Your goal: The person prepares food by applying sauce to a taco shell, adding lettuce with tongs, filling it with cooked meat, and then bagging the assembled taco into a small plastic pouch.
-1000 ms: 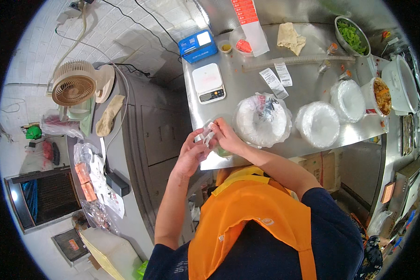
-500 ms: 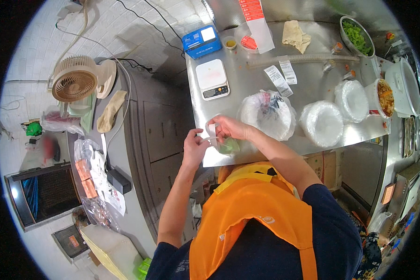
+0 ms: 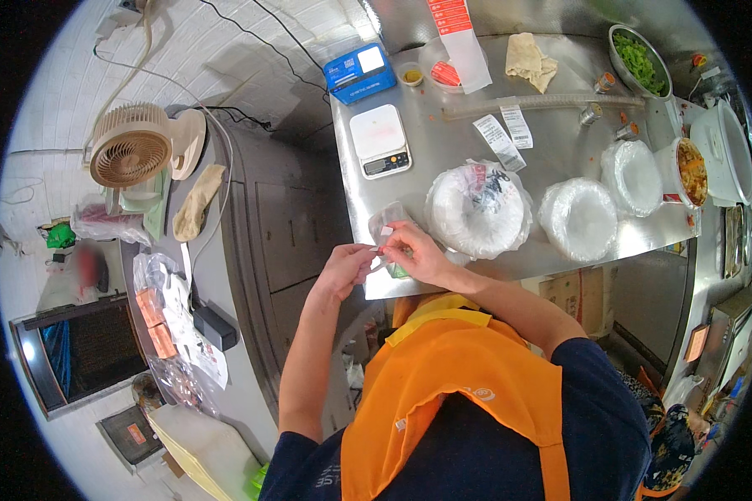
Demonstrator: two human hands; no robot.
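Observation:
Near the left front corner of the metal table, my left hand [image 3: 348,269] and my right hand [image 3: 418,253] meet with fingertips pinched together. What lies between them is too small to name; a reddish spot shows there. Just under my right hand is a see-through plastic packet with something green [image 3: 398,270] in it, mostly covered by the fingers. A clear plastic container [image 3: 384,215] lies beyond my hands, with a small white piece by my right fingers. Right of them stands a plastic-wrapped stack of round white items [image 3: 479,209].
A white scale [image 3: 379,142] and blue box [image 3: 360,73] stand behind my hands. Two more wrapped stacks, one a white stack [image 3: 578,220], lie to the right, near a food tub [image 3: 691,173] and a bowl of greens [image 3: 641,64]. Paper slips [image 3: 500,142] lie mid-table.
Both hands have come closer together, fingertips now meeting. The green packet is more covered by my right hand, and the clear container beyond shows more plainly.

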